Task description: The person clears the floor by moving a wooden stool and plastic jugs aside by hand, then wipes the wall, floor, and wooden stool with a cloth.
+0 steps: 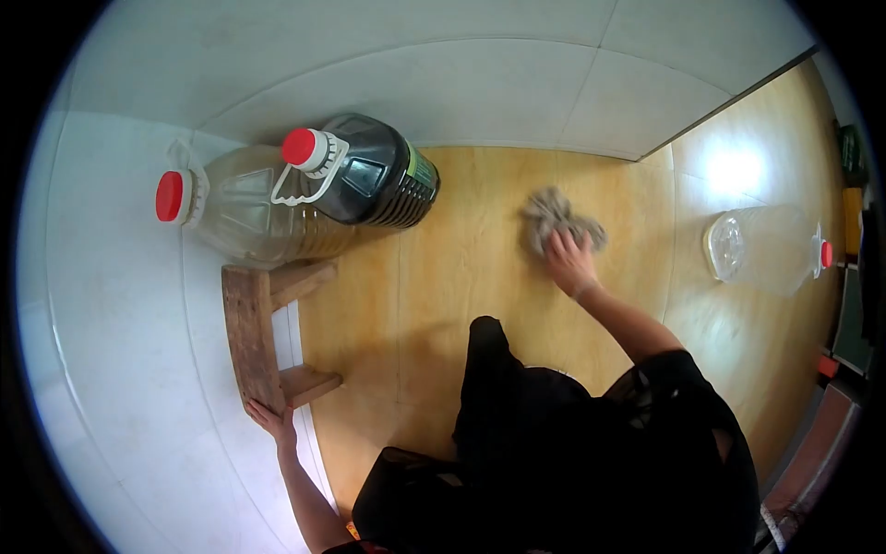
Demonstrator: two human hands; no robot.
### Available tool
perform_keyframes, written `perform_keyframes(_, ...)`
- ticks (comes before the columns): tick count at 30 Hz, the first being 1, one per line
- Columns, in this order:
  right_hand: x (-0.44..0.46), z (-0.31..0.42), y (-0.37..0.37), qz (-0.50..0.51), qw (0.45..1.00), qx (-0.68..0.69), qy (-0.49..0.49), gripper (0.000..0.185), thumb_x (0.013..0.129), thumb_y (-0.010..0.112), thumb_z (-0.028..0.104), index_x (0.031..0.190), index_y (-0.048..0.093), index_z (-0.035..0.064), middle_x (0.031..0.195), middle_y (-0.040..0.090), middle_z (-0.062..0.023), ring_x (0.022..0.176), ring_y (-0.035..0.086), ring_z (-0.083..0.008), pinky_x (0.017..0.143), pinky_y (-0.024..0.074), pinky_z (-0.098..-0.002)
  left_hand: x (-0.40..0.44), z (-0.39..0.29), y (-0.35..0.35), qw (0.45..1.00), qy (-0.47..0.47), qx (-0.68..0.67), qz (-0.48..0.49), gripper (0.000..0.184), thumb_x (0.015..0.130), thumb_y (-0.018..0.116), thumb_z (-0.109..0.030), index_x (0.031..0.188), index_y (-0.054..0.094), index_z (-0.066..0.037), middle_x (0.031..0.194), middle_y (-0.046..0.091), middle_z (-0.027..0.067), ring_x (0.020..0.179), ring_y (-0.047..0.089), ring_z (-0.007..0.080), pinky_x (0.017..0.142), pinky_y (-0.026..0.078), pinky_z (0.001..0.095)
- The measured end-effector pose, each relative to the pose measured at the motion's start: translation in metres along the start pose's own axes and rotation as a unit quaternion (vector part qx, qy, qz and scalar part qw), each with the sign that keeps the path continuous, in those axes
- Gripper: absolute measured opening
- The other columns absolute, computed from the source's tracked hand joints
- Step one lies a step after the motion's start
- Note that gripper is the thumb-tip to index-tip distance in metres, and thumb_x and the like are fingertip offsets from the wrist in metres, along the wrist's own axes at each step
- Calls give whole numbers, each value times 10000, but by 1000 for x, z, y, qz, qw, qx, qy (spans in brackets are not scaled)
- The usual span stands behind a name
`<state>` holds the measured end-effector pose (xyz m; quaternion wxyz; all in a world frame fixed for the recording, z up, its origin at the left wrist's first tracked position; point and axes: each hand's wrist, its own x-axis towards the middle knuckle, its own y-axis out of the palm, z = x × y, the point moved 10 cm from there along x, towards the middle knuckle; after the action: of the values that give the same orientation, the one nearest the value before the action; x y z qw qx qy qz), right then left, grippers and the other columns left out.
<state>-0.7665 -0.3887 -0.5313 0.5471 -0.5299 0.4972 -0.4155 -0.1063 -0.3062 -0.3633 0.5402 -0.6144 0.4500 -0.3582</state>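
My right hand [572,262] presses a crumpled grey-brown rag [551,214] against the yellow wood-look floor [471,240]. Its fingers are closed on the near side of the cloth, which looks slightly blurred. At the lower left, my left hand [271,421] grips the near end of a small wooden stool [249,337]. The thumb and fingers lie over the edge of its top board. The stool stands close to the white tiled wall, and two of its legs are visible.
Beyond the stool stand a clear plastic jug [242,205] with a red cap and a dark-filled jug [365,175], side by side near the wall [443,83]. Another clear jug [771,247] is at the right. Black-clothed legs [526,406] occupy the near middle.
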Motion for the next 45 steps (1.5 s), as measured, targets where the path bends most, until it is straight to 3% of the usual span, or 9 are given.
perform_keyframes(4, -127, 3, 9, 60, 997, 45, -15, 371, 749, 493, 242, 1065, 528, 51, 1235, 390, -111, 1153, 318, -265, 867, 260, -584, 0, -4, 0, 1000, -3, 0, -3, 918, 741, 654, -236, 1354, -1, -42, 1395, -22, 213, 1287, -1, 368, 1043, 76, 454)
perform_keyframes(14, 103, 3, -18, -12, 997, 63, 39, 231, 737, 489, 152, 889, 594, 15, 1142, 405, -127, 1078, 348, -276, 792, 353, -420, 4, -1, -2, 1000, -24, 7, 2, 917, 729, 651, -215, 1351, 4, -29, 1393, -3, 214, 1282, 10, 380, 1040, 81, 465)
perform_keyframes(22, -42, 24, 6, 75, 989, 120, -33, 235, 760, 459, 142, 877, 559, -36, 1080, 416, -130, 964, 446, -268, 714, 476, -348, -4, -17, -5, 1000, -5, -29, -9, 903, 737, 648, -208, 1354, 13, -32, 1396, -16, 211, 1285, 4, 375, 1042, 74, 465)
perform_keyframes(25, 10, 8, -14, -31, 996, 80, 7, 204, 763, 463, 125, 882, 571, -1, 1115, 409, -149, 967, 455, -290, 704, 474, -351, -4, -7, -1, 1000, 0, -25, -2, 895, 738, 642, -190, 1355, 11, -39, 1399, -22, 200, 1285, -6, 373, 1044, 66, 462)
perform_keyframes(29, 109, -18, -16, 54, 994, 75, 62, 126, 718, 502, 70, 752, 600, -2, 1149, 394, -148, 1031, 434, -301, 730, 473, -344, -2, -4, -5, 1000, -8, -26, -7, 895, 737, 640, -191, 1358, 11, -52, 1402, -15, 190, 1284, -4, 376, 1045, 64, 463)
perform_keyframes(35, 19, -3, 8, 127, 970, 200, 58, 210, 782, 439, 117, 843, 591, -15, 1142, 391, -149, 1034, 432, -297, 760, 468, -343, -5, -14, -5, 999, -31, -20, -14, 900, 739, 643, -226, 1361, 14, -61, 1405, -18, 187, 1283, -1, 385, 1043, 68, 475)
perform_keyframes(37, 11, 14, 20, 93, 989, 112, -32, 239, 793, 414, 136, 901, 567, -13, 1143, 384, -149, 1047, 422, -304, 744, 470, -360, -5, -13, -3, 999, -38, -24, -7, 901, 737, 645, -225, 1361, 16, -61, 1405, -19, 186, 1283, -3, 384, 1043, 68, 476)
perform_keyframes(40, 80, -23, 11, -38, 981, 180, 66, 162, 761, 451, 87, 838, 567, 2, 941, 522, -178, 843, 532, -322, 704, 468, -374, -6, -11, -1, 999, -30, -16, -1, 895, 741, 641, -227, 1361, 16, -62, 1406, -22, 184, 1284, -10, 382, 1044, 66, 475)
perform_keyframes(45, 79, -11, 4, 67, 994, 86, 23, 119, 731, 497, 90, 774, 584, 20, 1155, 356, -138, 1051, 410, -293, 748, 478, -361, -3, -8, -1, 999, -42, 1, 1, 880, 771, 612, -276, 1360, -6, -60, 1405, -36, 184, 1288, -26, 372, 1046, 56, 469)
